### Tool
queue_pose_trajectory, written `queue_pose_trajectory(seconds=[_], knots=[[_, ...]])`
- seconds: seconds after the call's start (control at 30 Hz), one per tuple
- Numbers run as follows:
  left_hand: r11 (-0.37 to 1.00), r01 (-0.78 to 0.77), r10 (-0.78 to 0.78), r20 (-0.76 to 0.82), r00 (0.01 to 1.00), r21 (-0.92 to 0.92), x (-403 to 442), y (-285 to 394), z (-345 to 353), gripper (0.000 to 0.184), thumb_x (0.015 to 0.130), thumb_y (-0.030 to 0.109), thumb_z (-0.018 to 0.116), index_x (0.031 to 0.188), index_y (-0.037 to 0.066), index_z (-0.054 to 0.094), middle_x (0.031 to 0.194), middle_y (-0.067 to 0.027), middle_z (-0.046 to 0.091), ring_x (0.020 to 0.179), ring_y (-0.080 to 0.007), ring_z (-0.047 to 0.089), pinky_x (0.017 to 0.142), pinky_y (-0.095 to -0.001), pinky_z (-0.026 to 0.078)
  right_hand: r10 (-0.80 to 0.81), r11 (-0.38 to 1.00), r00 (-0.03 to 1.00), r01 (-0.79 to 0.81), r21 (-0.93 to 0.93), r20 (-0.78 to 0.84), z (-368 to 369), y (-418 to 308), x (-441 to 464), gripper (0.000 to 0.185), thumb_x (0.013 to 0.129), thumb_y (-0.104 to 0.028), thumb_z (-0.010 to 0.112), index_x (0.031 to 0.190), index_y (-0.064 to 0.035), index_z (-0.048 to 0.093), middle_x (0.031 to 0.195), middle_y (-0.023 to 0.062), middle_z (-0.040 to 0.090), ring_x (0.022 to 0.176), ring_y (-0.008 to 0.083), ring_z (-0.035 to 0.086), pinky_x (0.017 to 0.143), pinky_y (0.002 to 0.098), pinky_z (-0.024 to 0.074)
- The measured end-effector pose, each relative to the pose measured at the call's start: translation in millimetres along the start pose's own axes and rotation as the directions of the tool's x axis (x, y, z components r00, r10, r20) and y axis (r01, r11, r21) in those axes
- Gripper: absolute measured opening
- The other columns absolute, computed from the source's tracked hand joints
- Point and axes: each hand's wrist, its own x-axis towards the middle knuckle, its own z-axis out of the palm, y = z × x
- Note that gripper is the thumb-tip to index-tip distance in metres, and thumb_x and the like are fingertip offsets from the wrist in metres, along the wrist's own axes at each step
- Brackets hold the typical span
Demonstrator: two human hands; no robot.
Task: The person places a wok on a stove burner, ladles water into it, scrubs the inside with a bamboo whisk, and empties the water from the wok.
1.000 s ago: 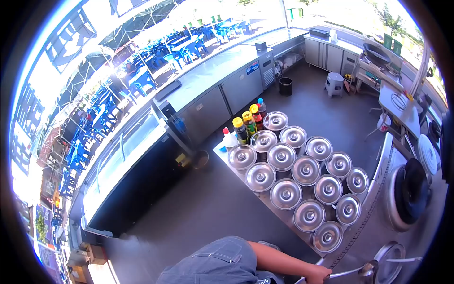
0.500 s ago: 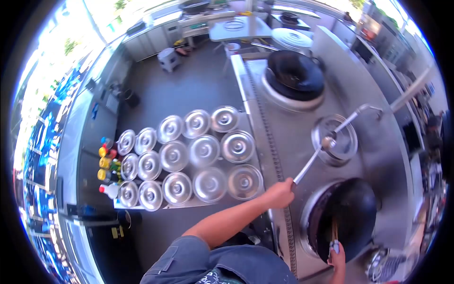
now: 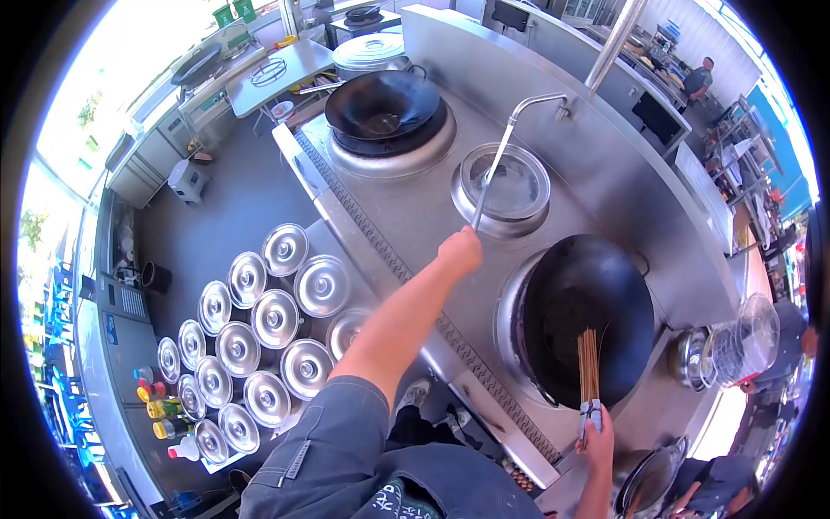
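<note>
My left hand [image 3: 461, 251] is closed round the handle of a long metal ladle [image 3: 489, 183], which reaches toward the round metal basin [image 3: 519, 186] between two woks. The ladle's far end lies near the bent metal faucet [image 3: 538, 101]. My right hand [image 3: 596, 432] grips the wrapped end of a bamboo brush [image 3: 589, 368]. The brush bristles rest over the inside of the near black wok [image 3: 566, 303], which sits tilted on its burner ring. Its bottom is dark.
Another black wok [image 3: 383, 108] stands on the far burner. Several lidded metal pots [image 3: 275, 318] are at the left, beside sauce bottles [image 3: 164, 406]. Wire strainers [image 3: 745, 342] lie at the right. A person [image 3: 699, 80] stands far back at the upper right.
The view has swung right, toward the stove. My right hand with the brush has come into view. The ladle has moved from low over the basin to up beside the faucet.
</note>
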Motion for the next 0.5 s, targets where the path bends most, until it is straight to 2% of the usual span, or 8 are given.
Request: queue_pose_trajectory(seconds=[0.03,0.07,0.1,0.13,0.2,0.33,0.43,0.5], knots=[[1.000,0.003,-0.003,0.004,1.000,0.005,10,4,-3,0.036,0.089,0.011,0.052,0.120,-0.006,0.049,0.101,-0.0209,0.068,0.083,-0.0330,0.070,0.073,-0.0428,0.056,-0.020,1.000,1.000,0.020,0.020,-0.017,0,6,-5,0.054,0.096,-0.014,0.057,0.147,-0.0108,0.038,0.082,0.0089,0.061,0.050,0.0130,0.055,0.041,0.0256,0.0444],[0.930,0.160,-0.078,0.249,0.965,-0.331,18,11,-10,0.031,0.089,0.011,0.052,0.116,-0.004,0.052,0.095,-0.0183,0.067,0.076,-0.0283,0.068,0.066,-0.0408,0.054,-0.016,1.000,1.000,0.016,0.020,-0.015,2,7,-13,0.054,0.096,-0.014,0.057,0.147,-0.0108,0.038,0.082,0.0089,0.061,0.050,0.0130,0.055,0.041,0.0256,0.0444],[0.729,0.369,-0.057,0.486,0.872,-0.577,21,15,-15,0.026,0.089,0.011,0.052,0.112,-0.002,0.055,0.089,-0.0157,0.067,0.068,-0.0237,0.066,0.059,-0.0387,0.052,-0.011,1.000,0.999,0.011,0.009,-0.038,5,8,-22,0.054,0.096,-0.016,0.056,0.146,-0.0101,0.038,0.082,0.0091,0.061,0.049,0.0133,0.054,0.040,0.0259,0.0441],[0.727,0.369,-0.057,0.485,0.873,-0.579,15,16,-20,0.026,0.089,0.011,0.052,0.112,-0.002,0.055,0.089,-0.0157,0.067,0.068,-0.0237,0.066,0.059,-0.0387,0.052,-0.009,1.000,0.998,0.009,0.000,-0.061,8,7,-28,0.053,0.096,-0.017,0.055,0.146,-0.0094,0.038,0.081,0.0093,0.062,0.047,0.0135,0.053,0.039,0.0263,0.0438],[0.378,0.463,-0.034,0.488,0.872,-0.801,-9,16,-28,0.016,0.089,0.012,0.055,0.102,0.004,0.055,0.076,-0.0085,0.060,0.056,-0.0163,0.056,0.049,-0.0332,0.044,-0.003,1.000,0.998,0.004,0.007,-0.067,13,9,-35,0.053,0.096,-0.017,0.055,0.146,-0.0096,0.038,0.082,0.0094,0.062,0.047,0.0134,0.053,0.039,0.0263,0.0436],[0.238,0.474,-0.017,0.484,0.875,-0.848,-47,8,-39,0.010,0.091,0.014,0.057,0.098,0.007,0.053,0.072,-0.0054,0.053,0.052,-0.0136,0.049,0.043,-0.0311,0.040,-0.006,1.000,0.995,0.006,-0.002,-0.095,21,18,-31,0.053,0.097,-0.018,0.055,0.146,-0.0104,0.039,0.082,0.0097,0.062,0.047,0.0128,0.053,0.039,0.0257,0.0435],[0.101,0.472,0.060,0.479,0.876,-0.876,-87,-1,-63,0.008,0.094,0.012,0.054,0.099,0.007,0.052,0.073,-0.0068,0.054,0.052,-0.0134,0.049,0.043,-0.0299,0.039,0.024,1.000,0.996,-0.024,0.008,-0.088,30,7,-31,0.052,0.097,-0.019,0.055,0.147,-0.0115,0.039,0.082,0.0095,0.062,0.049,0.0126,0.053,0.039,0.0250,0.0436],[0.012,0.514,0.131,0.511,0.849,-0.858,-110,-8,-77,0.008,0.096,0.012,0.052,0.101,0.006,0.051,0.074,-0.0074,0.054,0.052,-0.0128,0.049,0.043,-0.0283,0.038,0.014,1.000,0.998,-0.012,0.029,-0.056,29,11,-22,0.055,0.096,-0.013,0.056,0.148,-0.0126,0.037,0.088,0.0114,0.062,0.053,0.0140,0.056,0.040,0.0258,0.0452]])
